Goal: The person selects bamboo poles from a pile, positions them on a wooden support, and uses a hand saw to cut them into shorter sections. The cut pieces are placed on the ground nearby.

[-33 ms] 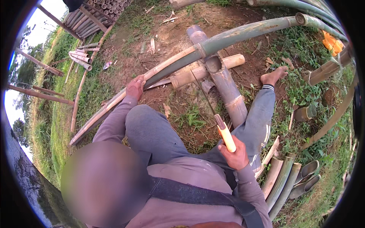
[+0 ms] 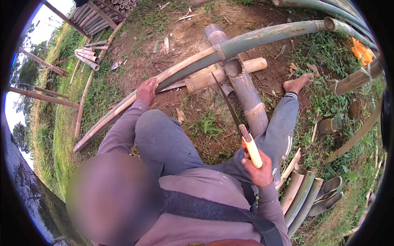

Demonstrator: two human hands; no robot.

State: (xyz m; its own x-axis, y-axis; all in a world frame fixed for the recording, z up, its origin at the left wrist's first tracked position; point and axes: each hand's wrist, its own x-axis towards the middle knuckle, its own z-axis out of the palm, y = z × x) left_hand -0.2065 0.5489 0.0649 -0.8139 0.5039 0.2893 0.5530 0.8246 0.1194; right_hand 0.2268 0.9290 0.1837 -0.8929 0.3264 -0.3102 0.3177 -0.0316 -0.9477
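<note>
My left hand (image 2: pixel 147 91) grips a long bamboo pole (image 2: pixel 262 37), green on the right and pale where it is stripped on the left. The pole lies across a thick bamboo log (image 2: pixel 247 98) and a pale crosspiece (image 2: pixel 246 67) in front of my knees. Near my right thigh, my right hand (image 2: pixel 259 171) holds a long knife (image 2: pixel 251 151) by its yellow handle. The dark blade points up toward the pole. My bare right foot (image 2: pixel 297 84) rests on the dirt beside the log.
Cut bamboo tubes (image 2: pixel 104 12) are stacked at the top left, with loose poles (image 2: pixel 86 57) near them. Split bamboo pieces (image 2: pixel 301 192) and a pair of shoes (image 2: pixel 328 192) lie at my right. An orange cloth (image 2: pixel 361 50) lies far right among grass. More green poles (image 2: pixel 328 8) run along the top.
</note>
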